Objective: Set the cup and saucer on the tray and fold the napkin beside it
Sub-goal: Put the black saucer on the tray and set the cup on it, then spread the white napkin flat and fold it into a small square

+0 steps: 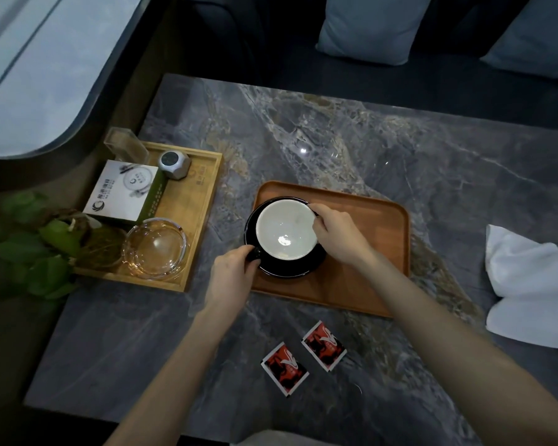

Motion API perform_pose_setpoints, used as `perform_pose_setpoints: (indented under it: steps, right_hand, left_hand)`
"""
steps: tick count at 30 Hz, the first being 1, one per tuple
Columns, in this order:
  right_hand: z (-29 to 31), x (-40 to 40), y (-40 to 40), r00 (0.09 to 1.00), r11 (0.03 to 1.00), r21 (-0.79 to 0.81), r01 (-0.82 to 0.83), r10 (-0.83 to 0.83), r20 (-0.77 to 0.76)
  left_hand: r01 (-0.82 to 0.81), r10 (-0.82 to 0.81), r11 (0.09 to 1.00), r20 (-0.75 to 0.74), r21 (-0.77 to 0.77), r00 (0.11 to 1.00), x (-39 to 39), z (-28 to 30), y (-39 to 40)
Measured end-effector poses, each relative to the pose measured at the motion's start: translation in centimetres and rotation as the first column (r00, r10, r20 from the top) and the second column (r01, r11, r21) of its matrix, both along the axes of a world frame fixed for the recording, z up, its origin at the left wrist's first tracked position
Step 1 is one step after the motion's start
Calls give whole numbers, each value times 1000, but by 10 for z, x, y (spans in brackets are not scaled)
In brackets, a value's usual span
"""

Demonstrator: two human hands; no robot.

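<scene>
A black cup with a white inside (285, 231) stands on a black saucer (290, 270) at the left end of the brown wooden tray (368, 252). My left hand (232, 272) pinches the cup's handle at its near left side. My right hand (339, 235) grips the cup's right rim, fingers curled over the edge. A white napkin (529, 284) lies crumpled on the table to the right of the tray, untouched.
Two red sachets (303, 357) lie on the marble table (335, 130) near me. A lighter wooden tray (190, 220) at the left carries a glass ashtray (155, 247), a box (123, 191) and a small grey speaker (173, 164). A plant (39, 249) stands further left; cushions sit behind.
</scene>
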State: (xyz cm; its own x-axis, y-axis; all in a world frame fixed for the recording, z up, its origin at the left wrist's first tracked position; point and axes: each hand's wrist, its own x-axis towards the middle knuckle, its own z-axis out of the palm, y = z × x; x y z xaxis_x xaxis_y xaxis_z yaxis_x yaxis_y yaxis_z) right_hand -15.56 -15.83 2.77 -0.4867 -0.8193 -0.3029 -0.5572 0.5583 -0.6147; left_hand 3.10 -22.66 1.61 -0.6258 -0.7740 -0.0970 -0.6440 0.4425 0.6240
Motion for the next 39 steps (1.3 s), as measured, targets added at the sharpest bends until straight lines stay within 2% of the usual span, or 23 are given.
perform_pose_setpoints:
  steps: [12, 16, 19, 24, 28, 31, 36, 39]
  right_hand:
    - [0, 1, 2, 964, 977, 3, 212, -210, 164]
    - [4, 0, 3, 932, 969, 55, 242, -248, 264]
    - [10, -2, 7, 956, 981, 69, 181, -192, 221]
    - [34, -14, 30, 998, 998, 62, 23, -27, 61]
    - [56, -26, 59, 997, 999, 15, -53, 53, -54]
    - [69, -45, 91, 995, 998, 5, -70, 70, -73]
    - [82, -86, 164, 984, 997, -77, 12, -25, -177]
    - [83, -113, 214, 983, 988, -129, 83, -103, -153]
  left_hand:
    - [8, -8, 1000, 52, -5, 999, -4, 0, -6]
    - [40, -42, 999, 142, 11, 989, -7, 4, -10]
    - [83, -74, 996, 245, -26, 967, -12, 14, -13]
    - [156, -66, 959, 349, -237, 935, -29, 42, -10]
    - [178, -92, 946, 303, -271, 949, -52, 67, 3]
    - [199, -123, 925, 240, -324, 963, -73, 82, 28]
    - [260, -239, 898, 102, -356, 966, -121, 90, 93]
    - [323, -349, 872, -4, -367, 937, -151, 86, 142]
